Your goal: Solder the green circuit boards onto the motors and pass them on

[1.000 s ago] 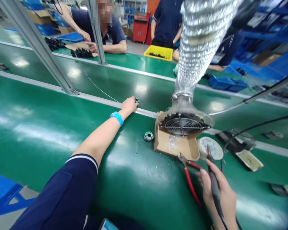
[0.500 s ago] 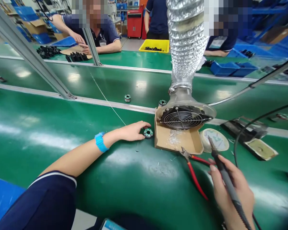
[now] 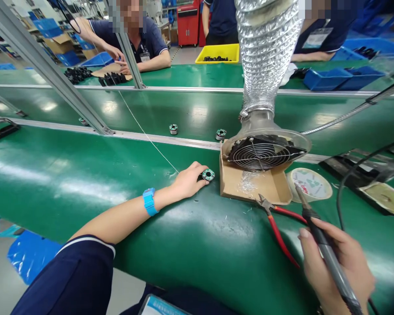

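Thumb and fingers of my left hand (image 3: pixel 188 180) close around a small round motor part (image 3: pixel 208 175) with a green ring-shaped circuit board on top, low over the green bench. A thin pale wire (image 3: pixel 147 136) runs down from the upper left and ends by that hand. In my right hand (image 3: pixel 339 258), a soldering iron (image 3: pixel 326 251) points up and to the left, its tip in front of a tape roll (image 3: pixel 310 183). Red-handled side cutters (image 3: pixel 279 227) lie open on the bench, left of my right hand.
An open cardboard box (image 3: pixel 243 192) with wire clippings stands under a fan hood (image 3: pixel 262 153) on a silver duct (image 3: pixel 269 57). Two similar motor parts, one left (image 3: pixel 174 129) and one right (image 3: pixel 220 134), sit beyond the metal rail. A black-framed sponge tray (image 3: pixel 385 197) is at right. Co-workers sit opposite.
My left fingers have closed onto the motor part, which now tilts slightly. The soldering iron stays in my right hand, and the whole view has shifted a little.
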Demonstrator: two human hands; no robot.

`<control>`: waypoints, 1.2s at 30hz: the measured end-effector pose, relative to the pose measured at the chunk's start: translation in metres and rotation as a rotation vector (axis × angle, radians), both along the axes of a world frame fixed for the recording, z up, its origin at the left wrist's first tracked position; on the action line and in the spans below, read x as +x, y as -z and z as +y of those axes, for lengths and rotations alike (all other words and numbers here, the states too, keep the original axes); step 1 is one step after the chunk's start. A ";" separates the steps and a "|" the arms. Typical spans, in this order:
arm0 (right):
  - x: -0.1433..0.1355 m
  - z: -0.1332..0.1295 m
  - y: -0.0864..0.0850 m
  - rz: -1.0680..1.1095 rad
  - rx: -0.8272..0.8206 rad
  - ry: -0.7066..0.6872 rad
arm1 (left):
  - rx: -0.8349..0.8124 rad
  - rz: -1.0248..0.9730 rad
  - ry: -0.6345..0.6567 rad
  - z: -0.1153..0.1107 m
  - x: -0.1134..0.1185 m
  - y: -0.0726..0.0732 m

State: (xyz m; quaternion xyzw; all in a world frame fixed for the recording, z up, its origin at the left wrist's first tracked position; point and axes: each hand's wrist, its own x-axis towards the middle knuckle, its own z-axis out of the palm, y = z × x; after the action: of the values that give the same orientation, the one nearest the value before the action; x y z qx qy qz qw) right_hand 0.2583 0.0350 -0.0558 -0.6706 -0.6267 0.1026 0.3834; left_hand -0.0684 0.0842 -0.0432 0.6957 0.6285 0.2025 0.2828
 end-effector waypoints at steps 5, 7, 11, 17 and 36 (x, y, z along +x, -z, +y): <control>0.000 0.003 -0.002 -0.002 -0.034 -0.048 | -0.038 -0.013 -0.001 0.031 -0.018 -0.008; -0.001 0.006 -0.005 -0.010 -0.034 -0.034 | -0.027 -0.025 -0.047 0.055 -0.028 -0.016; 0.003 0.017 -0.008 -0.065 0.039 0.017 | 0.054 -0.004 -0.198 0.116 -0.035 -0.017; 0.015 0.029 0.001 -0.091 -0.007 -0.183 | 0.090 0.029 -0.283 0.168 -0.020 0.004; -0.027 -0.018 -0.037 0.347 -0.034 -0.367 | -0.378 -0.717 0.196 -0.043 0.032 -0.039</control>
State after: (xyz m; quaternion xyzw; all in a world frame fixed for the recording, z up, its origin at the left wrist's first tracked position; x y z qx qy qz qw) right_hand 0.2312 0.0167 -0.0186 -0.5243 -0.6611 0.2945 0.4488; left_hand -0.0369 0.0416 -0.0043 0.5736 0.4471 0.2850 0.6244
